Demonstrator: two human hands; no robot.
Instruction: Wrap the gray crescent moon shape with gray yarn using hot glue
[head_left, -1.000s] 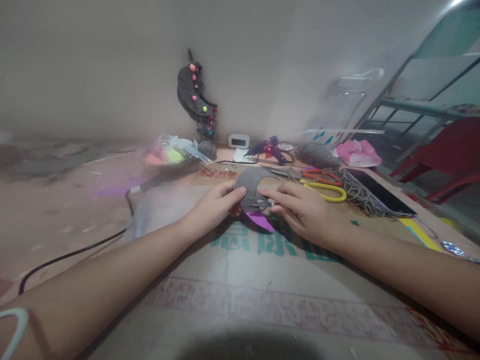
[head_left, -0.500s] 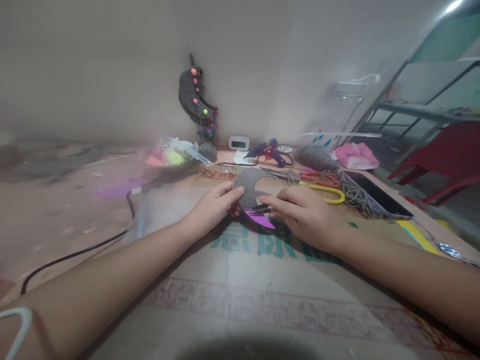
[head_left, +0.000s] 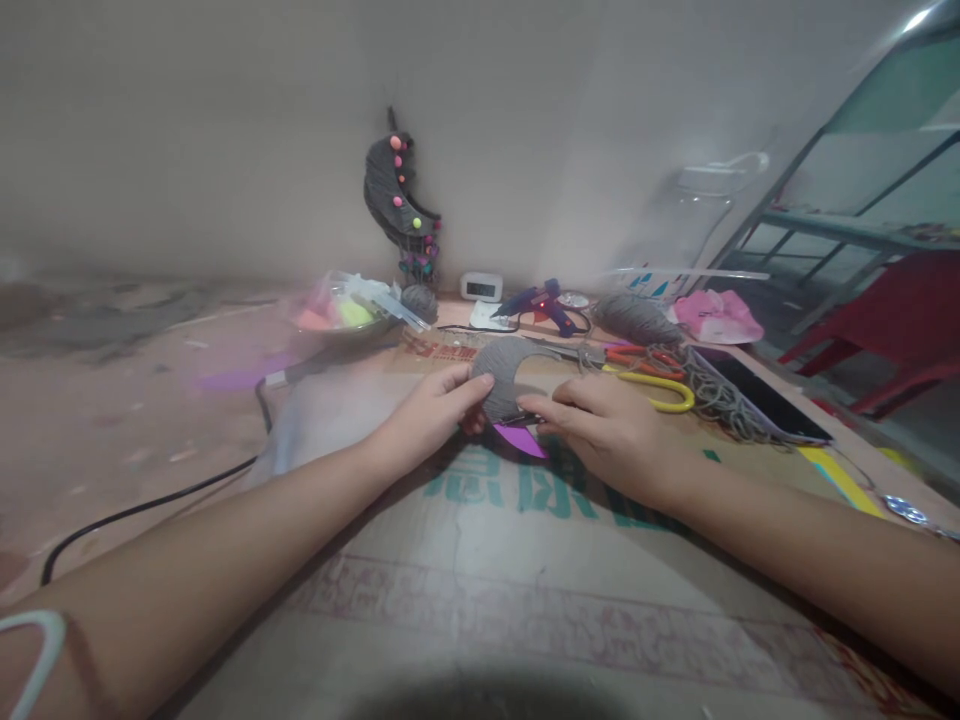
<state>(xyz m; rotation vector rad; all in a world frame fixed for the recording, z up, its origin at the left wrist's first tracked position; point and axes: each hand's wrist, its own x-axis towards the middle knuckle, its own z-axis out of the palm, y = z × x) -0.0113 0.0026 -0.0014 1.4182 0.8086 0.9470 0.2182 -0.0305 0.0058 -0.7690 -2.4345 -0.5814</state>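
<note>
Holding the gray moon shape (head_left: 496, 362) in the left hand (head_left: 420, 420), low over the flat cardboard (head_left: 480, 545), in the middle. Pressing on its round outer side with the left thumb and tucking the other left fingers behind, so squeezing it firmly. Pinching with the right hand (head_left: 611, 430) near the low end of the moon, closing thumb and pointing finger on a small dark thin thing (head_left: 521, 419). Being too small and blurry to name for sure.

Working right at the line between the gray part and the bare purple tip (head_left: 523, 442). Probably needing a steady left thumb here, to stop any slipping or twisting. Probably needing tiny, gentle moves from the right fingers too, going close to the gray edge without tugging the wound yarn (head_left: 491, 385) loose. Likely needing soft care with the thin tip, maybe being easy to bend.

Looking soft and a bit fuzzy on the gray part, with yarn going around in close rows. Curving like a fat banana, with the hollow side facing right. Looking flat and smooth on the purple part, and ending in a point.

Seeing loose yarn (head_left: 727, 405) lying in messy loops beside a flat black screen (head_left: 761, 395). Seeing a hard, shiny yellow handle (head_left: 688, 400) just behind the right hand. Seeing a bigger moon (head_left: 384, 190) hanging on the wall (head_left: 225, 130), dotted with little round balls.
</note>
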